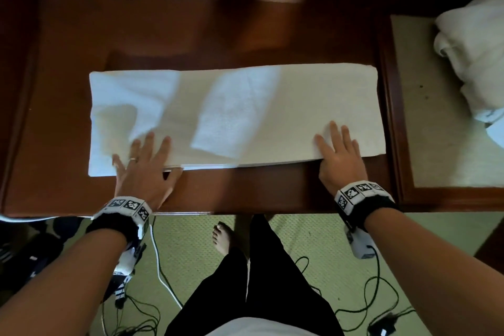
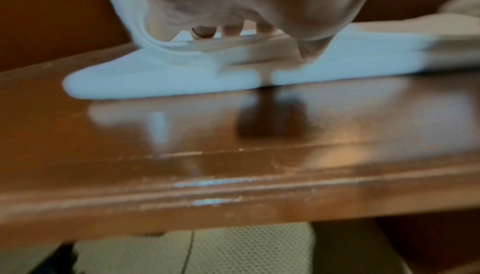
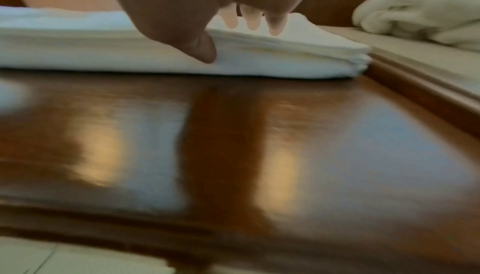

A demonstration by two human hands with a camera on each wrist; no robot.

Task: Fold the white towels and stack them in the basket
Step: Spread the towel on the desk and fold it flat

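Note:
A white towel (image 1: 237, 114), folded into a long strip of several layers, lies flat across the brown wooden table (image 1: 245, 194). My left hand (image 1: 144, 155) rests on its front left part with fingers spread and straight. In the left wrist view the fingers (image 2: 228, 30) lie on top of the towel (image 2: 161, 81). My right hand (image 1: 336, 144) presses flat on the front right part. In the right wrist view its fingertips (image 3: 254, 21) sit on the towel (image 3: 272, 60) and the thumb (image 3: 205, 50) touches the front edge. No basket is in view.
A heap of unfolded white towels (image 1: 474, 57) lies on a beige-topped side table (image 1: 425, 144) to the right, also in the right wrist view as the towel heap (image 3: 426, 11). Below the table edge are green carpet (image 1: 313, 240), loose cables, my legs and a bare foot.

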